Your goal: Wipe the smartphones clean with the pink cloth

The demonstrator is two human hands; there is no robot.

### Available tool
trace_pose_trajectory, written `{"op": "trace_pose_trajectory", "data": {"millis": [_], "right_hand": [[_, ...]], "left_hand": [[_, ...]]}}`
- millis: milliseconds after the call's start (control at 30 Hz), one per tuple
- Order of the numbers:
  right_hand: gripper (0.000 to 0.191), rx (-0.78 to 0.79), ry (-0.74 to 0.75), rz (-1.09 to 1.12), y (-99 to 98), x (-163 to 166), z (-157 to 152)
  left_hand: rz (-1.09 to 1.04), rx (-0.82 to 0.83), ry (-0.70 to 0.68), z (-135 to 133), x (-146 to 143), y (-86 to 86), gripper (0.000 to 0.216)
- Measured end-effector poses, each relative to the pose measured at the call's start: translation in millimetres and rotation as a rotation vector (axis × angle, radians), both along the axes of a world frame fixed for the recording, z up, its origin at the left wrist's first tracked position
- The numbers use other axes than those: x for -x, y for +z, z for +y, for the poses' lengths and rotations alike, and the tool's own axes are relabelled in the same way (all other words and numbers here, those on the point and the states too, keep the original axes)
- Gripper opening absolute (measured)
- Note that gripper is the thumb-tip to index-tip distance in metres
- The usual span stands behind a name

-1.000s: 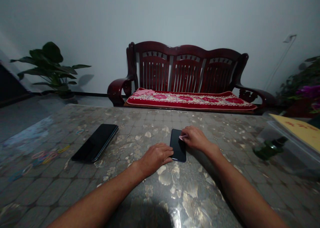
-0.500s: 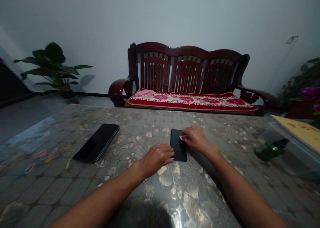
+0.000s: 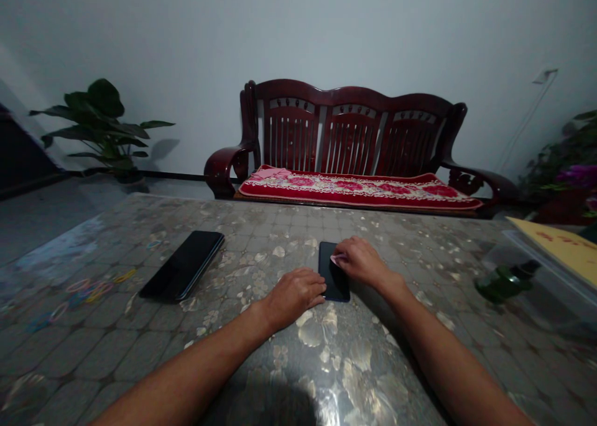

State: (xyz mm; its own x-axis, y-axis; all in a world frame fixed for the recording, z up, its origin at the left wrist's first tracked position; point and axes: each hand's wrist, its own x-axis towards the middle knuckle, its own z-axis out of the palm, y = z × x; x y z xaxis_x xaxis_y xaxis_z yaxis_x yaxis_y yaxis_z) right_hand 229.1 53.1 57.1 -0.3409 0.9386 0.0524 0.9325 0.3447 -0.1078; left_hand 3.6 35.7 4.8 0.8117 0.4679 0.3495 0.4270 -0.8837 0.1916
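A black smartphone (image 3: 333, 286) lies flat on the patterned table cover, screen up. My left hand (image 3: 296, 292) holds it at the left edge, fingers together and curved, fingertips on its rim. From the right, my right hand (image 3: 359, 258) reaches over the upper part of the screen. Its fingers pinch a small pale pink cloth (image 3: 336, 259) against the glass; most of the cloth is hidden under the fingers. Farther left rests a larger black device (image 3: 184, 265) like a tablet or big phone, with neither hand touching it.
Several coloured rubber bands (image 3: 96, 289) lie at the left. At the right stand a green bottle (image 3: 504, 283) with a dark top and a clear plastic box (image 3: 555, 301) under a yellow sheet (image 3: 559, 242). Beyond the table (image 3: 261, 227) is a wooden bench (image 3: 349, 130).
My right hand has slid slightly left across the phone's screen with the pink cloth. The left hand keeps its place at the phone's edge.
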Motion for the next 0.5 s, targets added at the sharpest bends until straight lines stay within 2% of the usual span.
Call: {"op": "trace_pose_trajectory", "data": {"millis": [100, 300, 367, 500], "right_hand": [[0.021, -0.04, -0.031, 0.002, -2.9, 3, 2], [0.014, 0.037, 0.099, 0.051, 1.2, 10, -4], [0.015, 0.022, 0.067, 0.082, 0.1, 6, -1], [0.026, -0.028, -0.104, 0.221, -8.6, -8, 10]], "left_hand": [[0.009, 0.0, -0.005, -1, 0, 0.8, 0.012], [0.021, 0.001, 0.007, -2, 1, 3.7, 0.012], [0.016, 0.005, 0.033, -1, 4, 3.5, 0.014], [-0.022, 0.02, 0.117, 5, 10, 2.8, 0.022]]}}
